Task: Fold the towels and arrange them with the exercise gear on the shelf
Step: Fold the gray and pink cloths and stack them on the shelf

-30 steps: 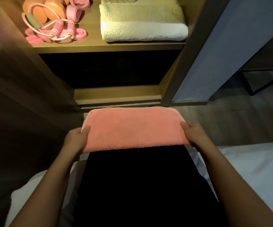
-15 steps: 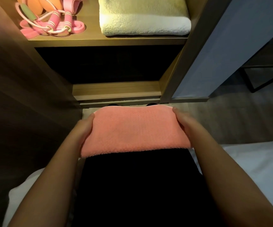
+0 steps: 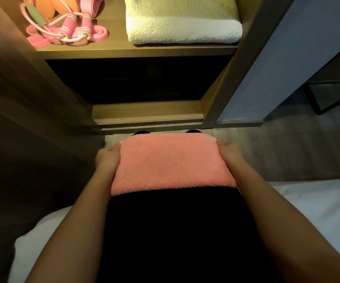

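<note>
Salmon-pink towel (image 3: 171, 166); pale yellow-and-white towel (image 3: 183, 23); pink jump rope (image 3: 71, 27) with white-striped handles; light brown wooden shelf (image 3: 136, 51).

Towels, you count two: a pink towel (image 3: 171, 166) and a cream towel (image 3: 183, 23). Your hands in view are two: left hand (image 3: 108, 160) and right hand (image 3: 228, 154). Among the gear you find two pink handles (image 3: 69, 23), one flat pink band (image 3: 95, 36), one green pad (image 3: 35, 16) and two orange pieces (image 3: 63, 4), both cut by the frame edge. Shelf boards, you count two: the lit board (image 3: 140, 51) and a lower board (image 3: 146, 111)
</note>
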`<action>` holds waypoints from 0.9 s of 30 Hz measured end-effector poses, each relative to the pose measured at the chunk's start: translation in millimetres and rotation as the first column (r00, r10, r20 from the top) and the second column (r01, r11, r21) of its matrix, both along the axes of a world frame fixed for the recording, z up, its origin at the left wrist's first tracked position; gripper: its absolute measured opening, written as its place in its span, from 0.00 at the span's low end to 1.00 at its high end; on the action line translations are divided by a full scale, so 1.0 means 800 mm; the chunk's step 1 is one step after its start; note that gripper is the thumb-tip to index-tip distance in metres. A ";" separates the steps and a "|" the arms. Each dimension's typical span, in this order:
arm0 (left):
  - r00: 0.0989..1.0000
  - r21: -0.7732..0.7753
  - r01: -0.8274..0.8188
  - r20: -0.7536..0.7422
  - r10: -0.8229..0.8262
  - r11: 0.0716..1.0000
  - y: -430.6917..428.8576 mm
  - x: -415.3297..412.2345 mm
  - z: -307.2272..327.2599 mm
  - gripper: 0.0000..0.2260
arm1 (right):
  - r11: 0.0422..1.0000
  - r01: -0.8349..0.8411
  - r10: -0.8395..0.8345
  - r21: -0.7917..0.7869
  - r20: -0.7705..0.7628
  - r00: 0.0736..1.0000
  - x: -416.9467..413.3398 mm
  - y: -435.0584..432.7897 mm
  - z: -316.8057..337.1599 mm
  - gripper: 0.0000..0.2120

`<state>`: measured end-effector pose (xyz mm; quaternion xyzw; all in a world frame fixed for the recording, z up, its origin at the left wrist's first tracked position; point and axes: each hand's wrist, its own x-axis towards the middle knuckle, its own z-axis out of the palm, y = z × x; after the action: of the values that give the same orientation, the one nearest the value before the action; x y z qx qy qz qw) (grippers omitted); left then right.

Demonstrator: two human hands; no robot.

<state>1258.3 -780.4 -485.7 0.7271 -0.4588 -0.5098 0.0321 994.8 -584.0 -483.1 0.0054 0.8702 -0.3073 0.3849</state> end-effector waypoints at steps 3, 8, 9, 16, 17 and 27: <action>0.999 -0.065 -0.045 -0.011 0.045 0.997 0.001 -0.003 -0.001 0.19 | 0.998 0.022 -0.028 -0.055 -0.118 0.993 0.004 0.006 -0.003 0.20; 0.985 0.169 0.140 0.081 -0.155 0.976 -0.001 0.015 0.010 0.28 | 0.999 -0.044 0.044 -0.003 0.024 0.999 0.003 0.023 0.010 0.25; 0.983 0.173 0.154 0.069 -0.168 0.973 0.003 0.024 0.008 0.29 | 0.998 -0.066 0.065 0.018 0.052 0.997 0.003 0.029 0.012 0.26; 0.968 -0.135 0.252 0.042 -0.248 0.958 0.033 0.061 -0.002 0.16 | 0.968 -0.249 0.242 -0.001 -0.232 0.942 0.018 0.060 0.009 0.20; 0.971 -0.174 0.239 0.044 -0.235 0.955 0.033 0.060 -0.001 0.16 | 0.973 -0.231 0.218 -0.021 -0.252 0.943 0.019 0.061 0.010 0.20; 0.980 0.249 0.050 -0.201 0.001 0.967 0.029 0.057 0.015 0.24 | 0.997 -0.074 0.077 -0.034 0.127 0.989 0.005 0.069 0.013 0.31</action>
<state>1304.2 -757.0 -473.4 0.6648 -0.3934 -0.6347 -0.0213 998.9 -529.1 -472.8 -0.0133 0.8388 -0.3041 0.4514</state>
